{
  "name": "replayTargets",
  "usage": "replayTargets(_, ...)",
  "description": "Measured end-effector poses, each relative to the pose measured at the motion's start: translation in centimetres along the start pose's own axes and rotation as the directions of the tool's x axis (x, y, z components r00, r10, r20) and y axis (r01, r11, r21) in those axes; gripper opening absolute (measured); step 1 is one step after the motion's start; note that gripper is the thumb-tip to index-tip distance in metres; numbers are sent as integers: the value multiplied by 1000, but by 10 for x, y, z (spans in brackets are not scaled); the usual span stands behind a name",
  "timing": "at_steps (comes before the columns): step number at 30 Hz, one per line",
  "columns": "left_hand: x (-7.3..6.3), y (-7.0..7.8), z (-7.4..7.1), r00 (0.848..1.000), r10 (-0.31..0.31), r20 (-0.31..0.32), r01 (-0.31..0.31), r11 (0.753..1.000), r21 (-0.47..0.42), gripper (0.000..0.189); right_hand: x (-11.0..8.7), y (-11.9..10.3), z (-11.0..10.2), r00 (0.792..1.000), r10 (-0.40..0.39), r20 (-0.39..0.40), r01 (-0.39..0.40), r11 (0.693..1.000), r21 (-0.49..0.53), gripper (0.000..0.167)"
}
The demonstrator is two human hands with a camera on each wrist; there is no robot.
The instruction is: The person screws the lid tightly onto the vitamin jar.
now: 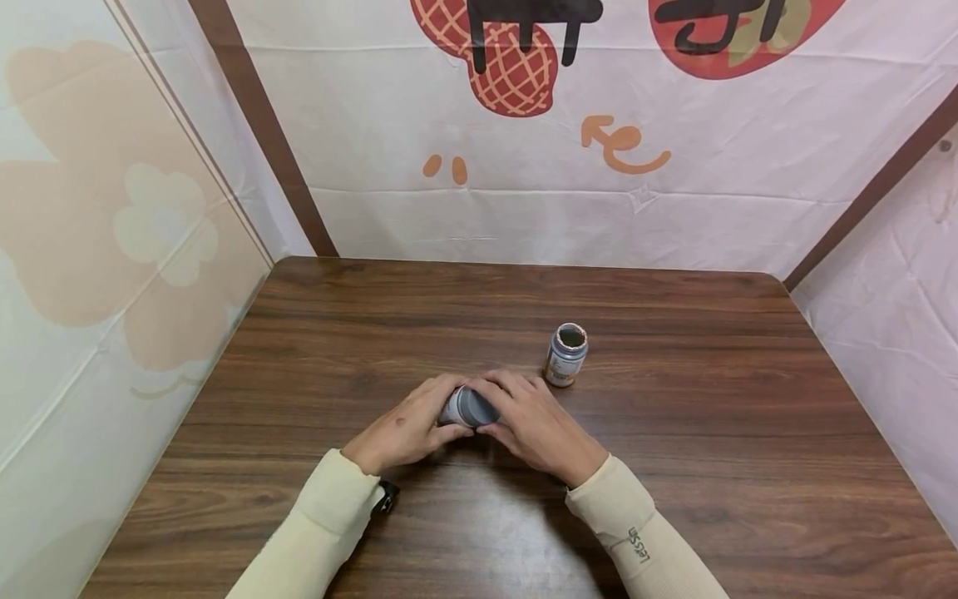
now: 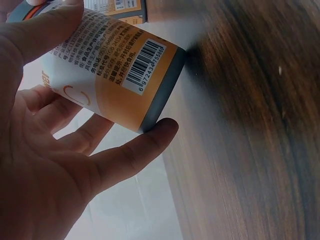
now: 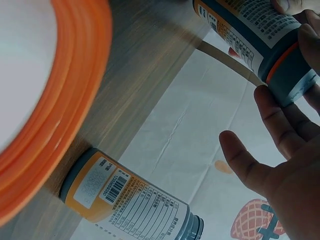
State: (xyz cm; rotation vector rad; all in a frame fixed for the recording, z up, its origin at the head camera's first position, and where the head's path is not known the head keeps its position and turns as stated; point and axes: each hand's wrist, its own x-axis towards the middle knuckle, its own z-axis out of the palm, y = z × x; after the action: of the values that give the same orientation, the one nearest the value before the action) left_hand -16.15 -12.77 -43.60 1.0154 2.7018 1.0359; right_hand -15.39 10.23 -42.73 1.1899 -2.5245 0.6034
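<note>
A supplement bottle (image 2: 120, 65) with a grey-blue base and an orange and white label is tilted over the wooden table, between both hands. My left hand (image 1: 407, 428) grips its body, the thumb across the label and one finger at the base edge. On the dark cap (image 3: 290, 75), which has an orange ring below it, my right hand (image 1: 535, 428) curls its fingers and thumb. Another of its fingers stretches out free of the cap. A second bottle (image 1: 566, 358) of the same kind stands just beyond the right hand, its mouth uncovered.
Close to the right wrist camera is a round orange-rimmed piece (image 3: 82, 90) with a white inside; the head view does not show it. The brown wooden table (image 1: 674, 349) ends at a printed white cloth (image 1: 569, 216) behind, with more cloth at both sides.
</note>
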Motion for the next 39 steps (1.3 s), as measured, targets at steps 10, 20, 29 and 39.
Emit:
replayTargets(10,0,1,4,999,19,-32,-19,999,30,52,-1,-2,0,1000,14,-25,-15,999,-39,59)
replayTargets(20,-1,5,5,999,19,-48,-16,998,57,51,-1,-4,-1,999,13,-40,-16,998,-64,58)
replayTargets(29,-1,6,6,997,28,-67,-24,998,62,53,-1,-4,1,998,29,-53,-32,997,-65,57)
replayTargets(39,-1,6,6,998,28,-63,-24,998,63,52,-2,-7,-1,998,48,-37,-48,999,-17,59)
